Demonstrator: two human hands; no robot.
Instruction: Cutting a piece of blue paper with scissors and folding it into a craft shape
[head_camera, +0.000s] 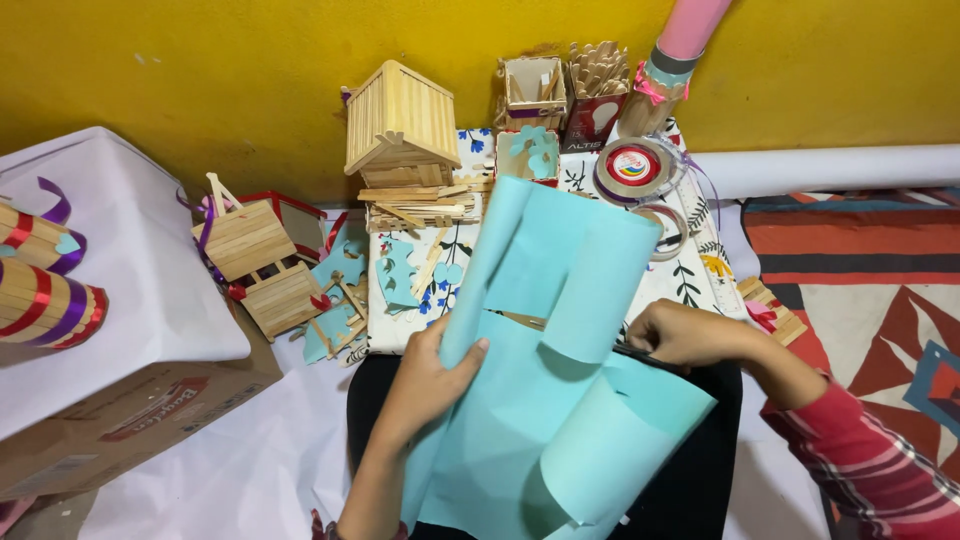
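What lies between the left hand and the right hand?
The curled light blue paper sheet lies between the left hand and the right hand, in the head view.

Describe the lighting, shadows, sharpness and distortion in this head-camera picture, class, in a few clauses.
Head view: soft, even light, with no harsh glare on the light blue paper; faint shadows under its curled flaps and beneath the left hand; the right hand is slightly soft; the stick house is fairly sharp; the white pipe bows a little from wide-angle distortion.

Brown cardboard box with red label lower left, small red-and-white carton by yellow wall.
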